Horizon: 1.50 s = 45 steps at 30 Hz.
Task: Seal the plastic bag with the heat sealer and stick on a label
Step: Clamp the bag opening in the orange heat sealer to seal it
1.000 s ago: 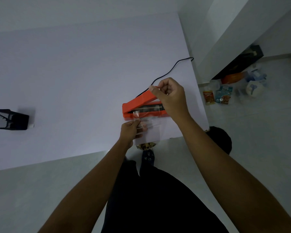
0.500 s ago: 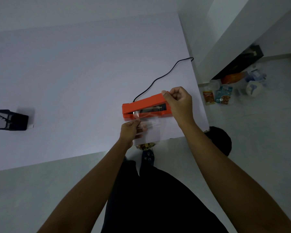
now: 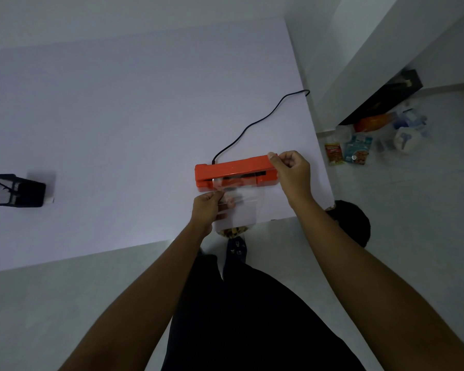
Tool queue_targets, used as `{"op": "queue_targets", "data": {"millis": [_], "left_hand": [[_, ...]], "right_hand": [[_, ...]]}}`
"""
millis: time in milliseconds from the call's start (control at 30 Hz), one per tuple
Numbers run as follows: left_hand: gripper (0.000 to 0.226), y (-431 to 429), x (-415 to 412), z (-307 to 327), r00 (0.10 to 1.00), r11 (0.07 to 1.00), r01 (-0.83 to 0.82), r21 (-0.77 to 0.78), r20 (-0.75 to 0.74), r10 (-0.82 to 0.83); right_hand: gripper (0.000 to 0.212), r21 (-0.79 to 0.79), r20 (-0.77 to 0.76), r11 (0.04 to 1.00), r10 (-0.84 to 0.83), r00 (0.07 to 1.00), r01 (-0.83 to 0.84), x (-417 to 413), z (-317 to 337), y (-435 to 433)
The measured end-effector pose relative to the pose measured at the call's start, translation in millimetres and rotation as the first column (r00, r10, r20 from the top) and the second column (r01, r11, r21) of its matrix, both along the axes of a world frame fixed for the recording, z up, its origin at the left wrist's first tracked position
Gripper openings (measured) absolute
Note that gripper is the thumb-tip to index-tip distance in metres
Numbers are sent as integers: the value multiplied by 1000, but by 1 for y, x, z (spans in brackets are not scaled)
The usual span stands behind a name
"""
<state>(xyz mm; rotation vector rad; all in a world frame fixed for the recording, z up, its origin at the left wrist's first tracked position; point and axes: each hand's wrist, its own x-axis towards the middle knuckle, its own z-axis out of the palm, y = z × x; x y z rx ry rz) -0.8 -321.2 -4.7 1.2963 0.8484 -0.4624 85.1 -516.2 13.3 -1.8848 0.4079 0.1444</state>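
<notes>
Orange sealer lies crosswise, bag mouth fed in

Orange sealer [image 3: 233,171] lies with its long axis left-right near the bench [image 3: 118,116] edge. Right hand [image 3: 292,172] pinches its right end. Left hand [image 3: 209,207] grips the bag [image 3: 241,207], whose mouth points into the sealer and whose bottom overhangs the edge.

The heat sealer [image 3: 235,174] lies on the tabletop [image 3: 118,116] just beyond the left hand's fingers [image 3: 225,202], its right end under the right hand's fingers [image 3: 275,159]; the plastic bag [image 3: 241,207] runs from the sealer's slot back past the left fingers and over the tabletop's near edge; the cord [image 3: 252,124] trails away behind the sealer; a mesh holder [image 3: 14,190] sits far left of both hands; packets [image 3: 347,151] lie on the floor right of the right fingers.
</notes>
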Motion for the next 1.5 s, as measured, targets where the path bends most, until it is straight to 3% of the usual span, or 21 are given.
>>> {"op": "queue_targets", "data": {"millis": [600,1033,1200,1500], "left_hand": [[25,3,1,-12,999,1000,-16,-3,-50,16],[24,2,0,-15,999,1000,-25,12,-44,26],[25,2,-2,-16,999,1000,-28,10,-29,28],[24,3,-2,-19,999,999,-32,5,-38,32]], "right_hand": [[35,-51,-123,998,-31,992,25,-1,-30,-7],[33,1,-187,1000,-30,982,31,-1,-40,-11],[46,38,-188,999,-19,982,27,-2,-39,-11],[41,27,-190,999,-28,981,34,-3,-39,-11]]}}
